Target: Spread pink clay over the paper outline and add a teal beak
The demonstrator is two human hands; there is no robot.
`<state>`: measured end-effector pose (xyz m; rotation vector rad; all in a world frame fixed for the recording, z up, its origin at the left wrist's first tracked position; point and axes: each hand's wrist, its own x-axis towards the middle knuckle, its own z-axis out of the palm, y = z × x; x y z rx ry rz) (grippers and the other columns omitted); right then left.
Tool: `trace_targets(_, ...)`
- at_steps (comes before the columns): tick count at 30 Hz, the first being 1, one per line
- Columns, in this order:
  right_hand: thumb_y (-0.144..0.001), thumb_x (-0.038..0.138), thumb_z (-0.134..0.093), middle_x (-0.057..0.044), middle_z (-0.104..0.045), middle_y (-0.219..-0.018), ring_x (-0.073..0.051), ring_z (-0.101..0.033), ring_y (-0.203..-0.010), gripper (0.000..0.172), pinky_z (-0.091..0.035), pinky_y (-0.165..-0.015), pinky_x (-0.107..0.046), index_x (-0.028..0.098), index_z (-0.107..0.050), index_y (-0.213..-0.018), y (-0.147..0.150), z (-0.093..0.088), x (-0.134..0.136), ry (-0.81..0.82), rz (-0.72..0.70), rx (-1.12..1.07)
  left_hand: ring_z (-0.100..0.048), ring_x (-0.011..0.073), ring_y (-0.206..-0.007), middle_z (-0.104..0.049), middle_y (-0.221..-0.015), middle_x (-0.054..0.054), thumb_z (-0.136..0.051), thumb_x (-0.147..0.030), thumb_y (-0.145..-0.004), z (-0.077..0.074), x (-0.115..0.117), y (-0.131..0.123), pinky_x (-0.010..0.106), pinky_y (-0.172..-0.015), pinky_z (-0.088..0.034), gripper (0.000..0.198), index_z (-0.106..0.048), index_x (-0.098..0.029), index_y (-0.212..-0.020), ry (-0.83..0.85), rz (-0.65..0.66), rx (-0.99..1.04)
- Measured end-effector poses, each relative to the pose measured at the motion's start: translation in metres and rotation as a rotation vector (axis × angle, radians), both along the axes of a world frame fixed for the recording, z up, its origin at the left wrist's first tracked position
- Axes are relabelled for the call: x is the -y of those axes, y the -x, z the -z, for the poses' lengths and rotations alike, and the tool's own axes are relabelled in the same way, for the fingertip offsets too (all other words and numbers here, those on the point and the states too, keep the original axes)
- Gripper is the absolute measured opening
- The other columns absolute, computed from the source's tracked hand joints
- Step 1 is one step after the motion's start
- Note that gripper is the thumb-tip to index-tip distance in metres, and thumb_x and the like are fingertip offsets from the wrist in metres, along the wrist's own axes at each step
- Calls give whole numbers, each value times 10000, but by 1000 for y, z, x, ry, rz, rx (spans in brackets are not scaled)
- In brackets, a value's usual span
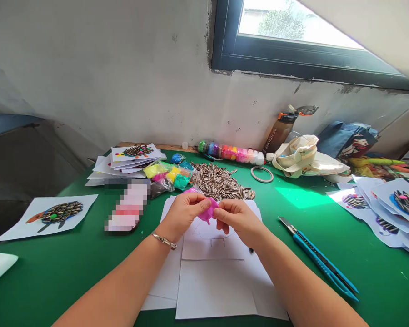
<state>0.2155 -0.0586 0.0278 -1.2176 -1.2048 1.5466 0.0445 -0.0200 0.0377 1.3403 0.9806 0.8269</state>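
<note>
My left hand (184, 212) and my right hand (236, 219) both pinch a lump of pink clay (207, 211) between them, held just above a stack of white paper sheets (211, 277). The top sheet carries a faint pencil outline. A silver bracelet (163, 240) sits on my left wrist. Right behind my hands lies a pile of striped sunflower seeds (221, 181) on the green table (71, 263).
Blue utility knives (322, 259) lie to the right. Bags of coloured clay (170, 175), a row of clay tubs (231, 153), a tape ring (262, 174), a bottle (279, 131), a cloth bag (305, 156) and seed pictures (52, 214) (395, 204) surround the sheets.
</note>
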Motion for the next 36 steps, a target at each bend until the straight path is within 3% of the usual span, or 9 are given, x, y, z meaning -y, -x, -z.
trace_targets(8,-712,492,-764,-22,-645,-593,-81,-533,-444,373,-394,-481,-224,144,-642,-650,0,3,-3,104,-14,-63,-512,139,-665,-604,-702,19,-725,-448,-756,-1,0,1,264,-621,-424,305,-696,-144,-755,-27,-32,2)
trace_targets(17,-714,340,-711,10,-587,-511,-88,-495,-448,197,-370,-454,-223,154,-670,-662,8,-1,1,79,19,-13,-547,147,-626,-635,-711,32,-710,-468,-762,-2,4,-3,269,-587,-450,325,-707,-143,-770,-40,-26,-17)
trace_targets(25,-712,506,-746,-20,-640,-572,-86,-550,-451,385,-306,-441,-208,148,-635,-624,4,1,-1,149,-24,-57,-536,149,-680,-631,-720,18,-695,-454,-772,-2,5,-3,255,-615,-435,301,-716,-154,-771,-102,-83,-66)
trace_targets(31,-693,427,-767,5,-605,-525,-92,-515,-467,291,-378,-476,-226,155,-667,-672,11,4,3,131,-9,-72,-548,153,-678,-647,-722,22,-685,-455,-784,-3,9,-7,245,-587,-433,307,-720,-151,-761,-124,-76,-98)
trace_targets(36,-707,459,-764,-9,-632,-566,-89,-517,-472,323,-389,-487,-230,151,-673,-674,8,7,1,113,-24,-121,-533,151,-669,-640,-722,19,-674,-460,-788,-3,9,-5,242,-575,-417,306,-719,-158,-792,-135,-107,-110)
